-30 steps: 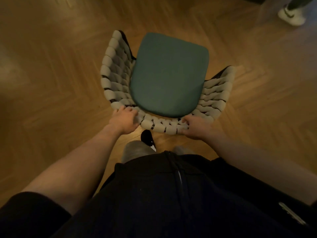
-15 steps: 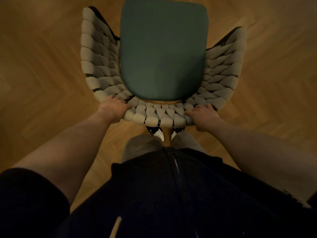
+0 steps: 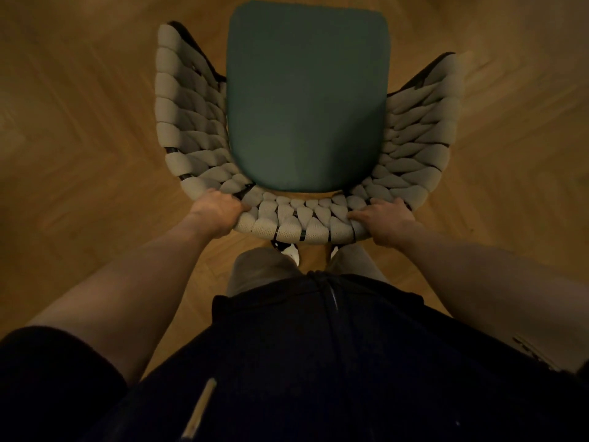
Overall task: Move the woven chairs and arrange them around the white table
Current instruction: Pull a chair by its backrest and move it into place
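Woven chair (image 3: 191, 129) stands on herringbone wood floor (image 3: 79, 138), seen from directly above and behind its backrest. Chair has a teal seat cushion (image 3: 306, 97) ringed by a curved back and arms of thick pale woven cord over a dark frame. Person stands right behind the backrest, both arms stretched forward. Left hand (image 3: 215, 215) clamps the top rim of the backrest at the left rear curve of the chair, fingers curled over the edge, thumb side against the weave. Right hand (image 3: 384, 220) grasps the same rim at the right rear curve, fingers wrapped over the cord, knuckles up. Strip of woven rim shows between the two hands. Below the backrest, tips of black-and-white shoes (image 3: 291, 250) peek out on the floor, just behind the chair. Pale trousers (image 3: 258, 269) and a dark top (image 3: 318, 362) fill the near part of the view. Lighting dim, warm. No table within view; chair sits in open floor.
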A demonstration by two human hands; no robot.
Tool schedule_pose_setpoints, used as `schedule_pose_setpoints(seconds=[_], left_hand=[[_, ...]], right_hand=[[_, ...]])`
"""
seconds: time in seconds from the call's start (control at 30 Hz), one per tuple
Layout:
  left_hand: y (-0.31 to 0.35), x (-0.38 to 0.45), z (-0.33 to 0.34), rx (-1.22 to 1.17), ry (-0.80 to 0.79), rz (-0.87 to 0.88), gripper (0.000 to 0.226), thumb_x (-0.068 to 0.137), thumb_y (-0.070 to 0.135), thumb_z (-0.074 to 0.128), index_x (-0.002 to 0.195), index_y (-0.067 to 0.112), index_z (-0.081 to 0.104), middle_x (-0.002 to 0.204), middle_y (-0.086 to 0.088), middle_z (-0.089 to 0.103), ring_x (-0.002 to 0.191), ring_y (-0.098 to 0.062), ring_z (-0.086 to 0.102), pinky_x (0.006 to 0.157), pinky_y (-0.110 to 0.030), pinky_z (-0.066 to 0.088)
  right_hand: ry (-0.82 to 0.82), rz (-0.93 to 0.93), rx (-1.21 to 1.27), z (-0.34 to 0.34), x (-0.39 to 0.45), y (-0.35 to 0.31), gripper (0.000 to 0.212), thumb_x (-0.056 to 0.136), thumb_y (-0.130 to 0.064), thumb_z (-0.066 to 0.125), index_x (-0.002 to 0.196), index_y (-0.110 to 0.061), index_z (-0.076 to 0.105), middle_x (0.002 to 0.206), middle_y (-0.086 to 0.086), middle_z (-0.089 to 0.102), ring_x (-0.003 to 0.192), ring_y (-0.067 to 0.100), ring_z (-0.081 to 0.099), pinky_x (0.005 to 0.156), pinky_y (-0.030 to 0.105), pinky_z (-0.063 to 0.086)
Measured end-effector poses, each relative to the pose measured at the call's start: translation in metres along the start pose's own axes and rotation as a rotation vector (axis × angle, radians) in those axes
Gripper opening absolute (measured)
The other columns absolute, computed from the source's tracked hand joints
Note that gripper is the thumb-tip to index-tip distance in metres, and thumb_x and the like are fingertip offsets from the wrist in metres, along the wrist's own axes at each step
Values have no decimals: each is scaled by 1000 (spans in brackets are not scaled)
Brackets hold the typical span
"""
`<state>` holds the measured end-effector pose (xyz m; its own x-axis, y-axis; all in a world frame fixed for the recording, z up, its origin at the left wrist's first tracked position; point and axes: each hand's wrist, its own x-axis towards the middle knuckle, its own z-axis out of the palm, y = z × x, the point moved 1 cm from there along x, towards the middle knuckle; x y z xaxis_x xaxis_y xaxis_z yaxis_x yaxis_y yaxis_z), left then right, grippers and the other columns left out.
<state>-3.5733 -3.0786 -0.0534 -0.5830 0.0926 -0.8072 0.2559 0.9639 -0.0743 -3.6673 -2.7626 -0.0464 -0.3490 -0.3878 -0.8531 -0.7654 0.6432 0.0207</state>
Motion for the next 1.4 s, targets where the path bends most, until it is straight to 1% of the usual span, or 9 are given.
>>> schedule_pose_setpoints(seconds=[0.17, 0.33, 0.57, 0.7, 0.9, 0.97, 1.1, 1.2, 1.4], left_hand=[[34, -4, 7, -136, -4, -80, 49, 96, 16, 57, 141, 32, 50, 129, 4, 65, 116, -19, 63, 97, -37, 47], [84, -11, 7, -277, 10, -181, 58, 96, 14, 58, 148, 34, 44, 133, 4, 63, 118, -19, 61, 98, -38, 46], [137, -17, -2, -461, 23, -341, 62, 97, 11, 56, 151, 34, 40, 131, 2, 63, 119, -21, 60, 98, -37, 44], [147, -13, -5, -554, 7, -416, 59, 95, 12, 58, 148, 36, 45, 127, 2, 65, 116, -21, 62, 96, -36, 45], [153, -4, -18, -709, 15, -534, 60, 98, 15, 56, 152, 35, 39, 133, 1, 62, 120, -21, 59, 97, -35, 44], [153, -2, -24, -765, -3, -562, 58, 98, 14, 54, 151, 35, 41, 136, 1, 62, 122, -22, 59, 97, -36, 44], [157, 5, -35, -901, 0, -615, 53, 97, 13, 52, 144, 36, 49, 132, 1, 65, 119, -23, 60, 97, -38, 45], [162, 10, -41, -985, 14, -660, 54, 97, 13, 51, 145, 38, 48, 131, 2, 66, 117, -24, 61, 97, -39, 47], [176, 28, -64, -1116, -5, -790, 60, 97, 11, 54, 150, 36, 43, 143, 2, 59, 128, -24, 55, 103, -38, 44]], right_hand=[[9, -62, -117, -8, 3, 32, 56, 99, -23, 54, 149, -40, 34, 148, -2, 50, 141, 26, 39, 99, 51, 43], [11, -135, -269, -12, 9, 66, 56, 100, -22, 52, 150, -40, 34, 148, 0, 50, 140, 27, 41, 100, 52, 42], [36, -245, -462, -37, 24, 100, 57, 97, -22, 59, 148, -37, 38, 143, 1, 53, 136, 27, 44, 97, 51, 41], [45, -303, -574, -65, 39, 105, 56, 97, -22, 58, 147, -37, 38, 142, 2, 53, 133, 27, 46, 95, 51, 42], [52, -366, -708, -110, 70, 111, 53, 99, -25, 56, 147, -39, 38, 146, -1, 51, 139, 26, 41, 100, 53, 40], [51, -394, -746, -129, 80, 110, 53, 99, -27, 56, 147, -40, 38, 147, -3, 50, 138, 25, 41, 99, 52, 40], [71, -459, -847, -163, 99, 113, 53, 98, -30, 57, 146, -41, 38, 146, -4, 50, 137, 24, 41, 97, 50, 40], [79, -514, -918, -188, 111, 111, 52, 99, -31, 57, 147, -41, 39, 146, -5, 51, 137, 24, 41, 98, 51, 39], [61, -606, -1115, -228, 138, 104, 54, 99, -28, 56, 148, -37, 37, 145, -2, 51, 136, 25, 41, 99, 52, 38]])
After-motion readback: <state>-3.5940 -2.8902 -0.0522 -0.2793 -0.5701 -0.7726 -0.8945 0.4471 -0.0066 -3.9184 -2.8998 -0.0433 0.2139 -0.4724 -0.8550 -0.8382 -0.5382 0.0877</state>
